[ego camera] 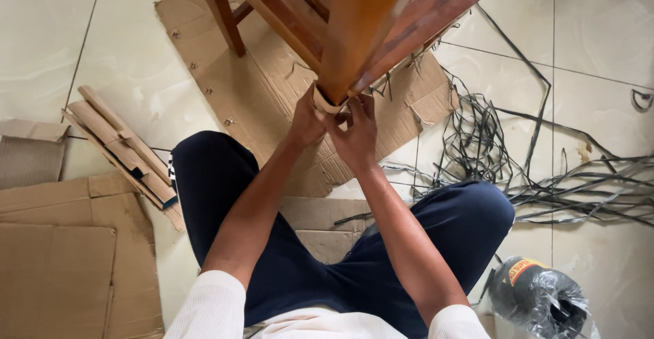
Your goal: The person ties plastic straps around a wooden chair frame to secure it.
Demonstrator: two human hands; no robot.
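Observation:
A brown wooden furniture leg [354,25] slants down toward me, part of a wooden frame [272,12] standing on cardboard. A pale tape-like strip [325,104] wraps the leg's lower end. My left hand [305,122] grips that end from the left, thumb on the strip. My right hand [355,131] presses against it from the right, fingers curled around the strip and the leg tip. Both hands touch each other below the leg. I sit on the floor in dark trousers with my knees spread.
Flattened cardboard [245,87] lies under the frame, with more sheets [61,257] and folded pieces [122,148] at the left. A tangle of dark strapping [490,148] spreads over the tiles at the right. A plastic-wrapped roll [538,295] sits at lower right.

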